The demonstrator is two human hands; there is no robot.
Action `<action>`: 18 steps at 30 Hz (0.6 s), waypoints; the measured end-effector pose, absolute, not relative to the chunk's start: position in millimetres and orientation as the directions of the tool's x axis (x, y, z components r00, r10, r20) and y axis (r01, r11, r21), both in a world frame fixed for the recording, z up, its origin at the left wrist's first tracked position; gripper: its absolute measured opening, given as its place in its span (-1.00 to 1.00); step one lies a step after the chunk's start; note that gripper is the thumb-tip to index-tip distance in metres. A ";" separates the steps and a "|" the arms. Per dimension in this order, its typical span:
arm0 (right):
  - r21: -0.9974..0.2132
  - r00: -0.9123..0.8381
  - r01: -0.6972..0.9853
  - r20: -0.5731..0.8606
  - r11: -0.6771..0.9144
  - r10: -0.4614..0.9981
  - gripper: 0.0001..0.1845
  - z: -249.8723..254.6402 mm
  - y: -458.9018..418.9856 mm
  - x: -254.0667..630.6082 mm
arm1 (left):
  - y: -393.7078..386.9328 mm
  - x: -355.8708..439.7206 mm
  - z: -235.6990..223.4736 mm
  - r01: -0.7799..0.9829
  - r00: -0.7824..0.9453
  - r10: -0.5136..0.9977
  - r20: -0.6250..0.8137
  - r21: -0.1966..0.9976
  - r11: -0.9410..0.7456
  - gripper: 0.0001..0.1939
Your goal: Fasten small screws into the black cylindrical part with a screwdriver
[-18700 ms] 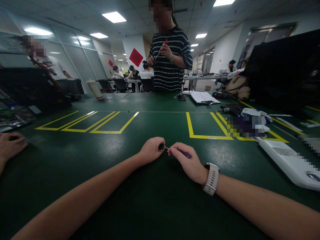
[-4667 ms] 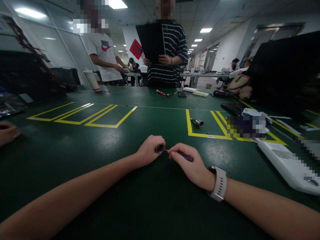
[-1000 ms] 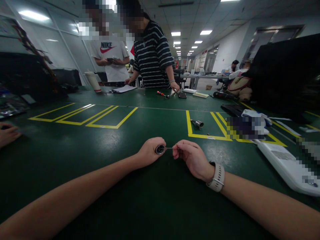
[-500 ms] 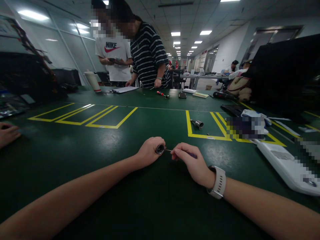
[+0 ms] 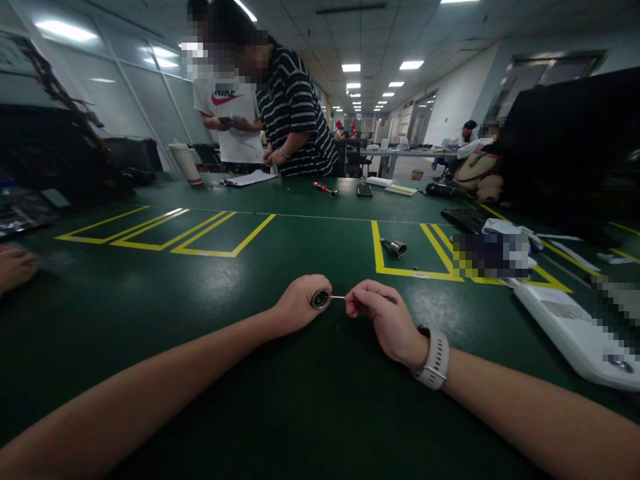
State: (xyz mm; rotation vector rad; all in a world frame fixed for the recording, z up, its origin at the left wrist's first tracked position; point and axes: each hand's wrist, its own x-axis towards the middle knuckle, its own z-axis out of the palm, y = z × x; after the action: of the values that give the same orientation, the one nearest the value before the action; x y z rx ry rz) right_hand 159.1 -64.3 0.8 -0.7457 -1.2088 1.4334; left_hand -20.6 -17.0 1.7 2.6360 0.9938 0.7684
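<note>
My left hand (image 5: 297, 307) is closed around a hollow metal cylinder (image 5: 320, 299), its round open end turned toward me. Pinched in the fingers of my right hand (image 5: 385, 317) is a thin screwdriver (image 5: 339, 297). Its slim shaft lies almost level, with the tip at the rim of the cylinder; whether it enters the opening I cannot tell. Most of the handle is covered by my fingers. Beyond my right hand, a cone-shaped metal part (image 5: 395, 249) lies on its side within a yellow tape outline, with a small dark piece (image 5: 416, 268) near it.
The green table (image 5: 240, 413) carries yellow tape outlines. A white device (image 5: 570, 327) and a cloth (image 5: 510, 233) lie to the right. Farther back are a red-handled tool (image 5: 325, 189), a clipboard (image 5: 250, 178) and a cup (image 5: 185, 162). Another person's hand (image 5: 16, 267) rests at the left edge.
My right hand has shifted slightly right and up, and the screwdriver shaft is more level, with more of it showing. Across the table, the person in stripes has brought both hands together.
</note>
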 end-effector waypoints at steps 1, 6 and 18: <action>-0.945 -0.243 -0.319 0.160 0.077 0.957 -0.82 1.0 -63.9 159.0 | -16.8 -20.8 1.3 0.551 0.639 0.660 0.394 0.364 -0.751 -0.90; -0.932 -0.226 -0.362 0.109 0.021 0.968 -0.82 3.0 -60.7 158.5 | -16.5 -21.5 0.2 0.553 0.681 0.637 0.361 0.317 -0.771 -0.91; -0.933 -0.146 -0.360 0.074 0.017 0.987 -0.79 0.3 -58.4 161.7 | -15.0 -19.8 0.6 0.596 0.643 0.688 0.336 0.345 -0.725 -0.86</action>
State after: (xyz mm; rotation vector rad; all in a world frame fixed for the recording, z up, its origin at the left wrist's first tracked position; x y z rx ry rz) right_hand 161.7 -58.4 0.3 -0.8229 -1.0638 1.4390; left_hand -19.8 -15.0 0.6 2.6598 1.0530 0.6696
